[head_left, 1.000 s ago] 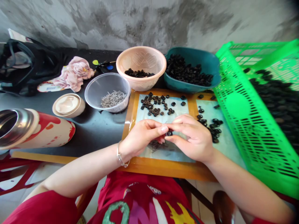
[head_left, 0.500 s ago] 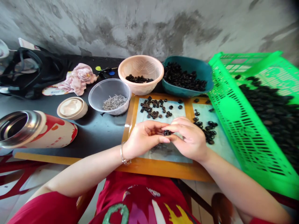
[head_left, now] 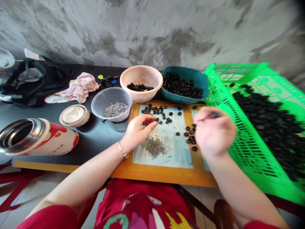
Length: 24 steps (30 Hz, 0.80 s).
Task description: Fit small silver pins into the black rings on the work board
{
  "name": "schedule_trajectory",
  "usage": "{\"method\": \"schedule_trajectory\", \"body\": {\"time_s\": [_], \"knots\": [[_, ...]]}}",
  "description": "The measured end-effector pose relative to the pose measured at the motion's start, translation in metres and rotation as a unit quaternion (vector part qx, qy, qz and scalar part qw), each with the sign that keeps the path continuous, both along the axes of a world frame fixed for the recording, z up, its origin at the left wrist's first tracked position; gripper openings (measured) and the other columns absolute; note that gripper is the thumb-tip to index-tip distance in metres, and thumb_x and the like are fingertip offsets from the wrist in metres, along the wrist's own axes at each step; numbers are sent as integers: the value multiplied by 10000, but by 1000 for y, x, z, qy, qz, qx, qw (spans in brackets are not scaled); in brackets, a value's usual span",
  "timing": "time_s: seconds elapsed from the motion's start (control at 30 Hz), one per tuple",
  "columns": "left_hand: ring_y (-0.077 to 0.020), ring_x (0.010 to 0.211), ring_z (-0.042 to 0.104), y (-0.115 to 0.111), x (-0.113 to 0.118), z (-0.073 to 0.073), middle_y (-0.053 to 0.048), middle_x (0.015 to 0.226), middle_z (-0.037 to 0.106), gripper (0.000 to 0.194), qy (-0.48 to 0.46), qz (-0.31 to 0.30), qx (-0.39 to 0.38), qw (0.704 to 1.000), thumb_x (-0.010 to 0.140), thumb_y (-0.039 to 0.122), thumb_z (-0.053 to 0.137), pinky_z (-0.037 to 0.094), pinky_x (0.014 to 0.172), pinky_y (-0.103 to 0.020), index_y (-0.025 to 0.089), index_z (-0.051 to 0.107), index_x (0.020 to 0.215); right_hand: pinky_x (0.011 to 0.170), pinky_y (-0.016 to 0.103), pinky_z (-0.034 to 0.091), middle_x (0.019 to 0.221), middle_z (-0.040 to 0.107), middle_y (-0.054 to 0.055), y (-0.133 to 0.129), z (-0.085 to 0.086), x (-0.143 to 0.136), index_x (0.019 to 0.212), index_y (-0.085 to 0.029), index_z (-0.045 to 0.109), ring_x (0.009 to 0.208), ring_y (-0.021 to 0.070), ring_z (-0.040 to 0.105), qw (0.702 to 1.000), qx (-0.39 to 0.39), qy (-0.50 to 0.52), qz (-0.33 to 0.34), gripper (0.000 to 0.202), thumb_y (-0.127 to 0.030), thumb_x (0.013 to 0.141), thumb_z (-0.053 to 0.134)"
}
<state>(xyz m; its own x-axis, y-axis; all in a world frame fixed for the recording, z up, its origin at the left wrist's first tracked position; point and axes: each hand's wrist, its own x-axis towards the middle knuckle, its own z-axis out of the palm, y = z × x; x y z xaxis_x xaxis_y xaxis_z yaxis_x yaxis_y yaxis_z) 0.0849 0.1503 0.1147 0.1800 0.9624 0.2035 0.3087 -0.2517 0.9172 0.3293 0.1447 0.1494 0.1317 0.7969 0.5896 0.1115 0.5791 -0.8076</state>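
My left hand (head_left: pixel 139 132) is at the left edge of the pale sheet, its thumb and fingers curved toward small black rings (head_left: pixel 158 110); a gap shows between the tips. My right hand (head_left: pixel 214 130), blurred, is raised beside the green crate (head_left: pixel 240 136), its fingers curled round a dark round piece (head_left: pixel 214 114). A heap of thin metal pins (head_left: pixel 155 147) lies on the sheet between the hands. Larger black round pieces (head_left: pixel 191 139) lie just left of my right hand.
Behind stand a clear bowl of pins (head_left: pixel 95 103), a pink bowl (head_left: pixel 124 79) and a teal basin (head_left: pixel 200 78), the last two with black pieces inside. A flask (head_left: pixel 54 136), a round white container (head_left: pixel 73 115), a pink cloth (head_left: pixel 83 87) and a black bag (head_left: pixel 47 81) are at left.
My hands have separated. The right moved right toward the crate with a dark piece in it; the left shifted slightly left and its fingers parted. The pin heap is now uncovered.
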Motion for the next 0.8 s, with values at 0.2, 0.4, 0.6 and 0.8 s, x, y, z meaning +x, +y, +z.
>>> {"method": "schedule_trajectory", "body": {"time_s": [0.2,0.4,0.6,0.8], "knots": [[-239,1065,603,15,-3,-11,-114,1104,638,304,269,-54,122,954,874,204,603,484,1007,-428,144,649,1168,497,339,348,930,727,106,16,7,22,1085,-214,725,670,169,645,996,-79,37,14,680,-664,965,228],[-227,1020,617,16,-1,-15,-103,1030,660,250,307,-90,140,937,892,142,549,503,975,-397,142,678,1106,757,366,506,882,686,60,-3,-36,-43,910,-186,719,838,204,611,921,-59,-364,124,75,-218,899,652],[-216,968,633,14,-6,-10,-96,1056,679,322,290,-89,101,947,819,106,636,526,931,-388,134,641,1140,757,374,480,871,633,91,-4,-51,-54,871,-139,693,867,238,540,823,-46,-553,119,110,-191,921,609],[-223,948,628,12,-11,-9,-79,965,662,199,313,-49,104,943,807,166,686,522,916,-385,144,665,1003,763,371,485,856,642,74,-1,-50,-42,865,-152,627,839,218,569,852,-68,-506,116,96,-145,933,561]]}}
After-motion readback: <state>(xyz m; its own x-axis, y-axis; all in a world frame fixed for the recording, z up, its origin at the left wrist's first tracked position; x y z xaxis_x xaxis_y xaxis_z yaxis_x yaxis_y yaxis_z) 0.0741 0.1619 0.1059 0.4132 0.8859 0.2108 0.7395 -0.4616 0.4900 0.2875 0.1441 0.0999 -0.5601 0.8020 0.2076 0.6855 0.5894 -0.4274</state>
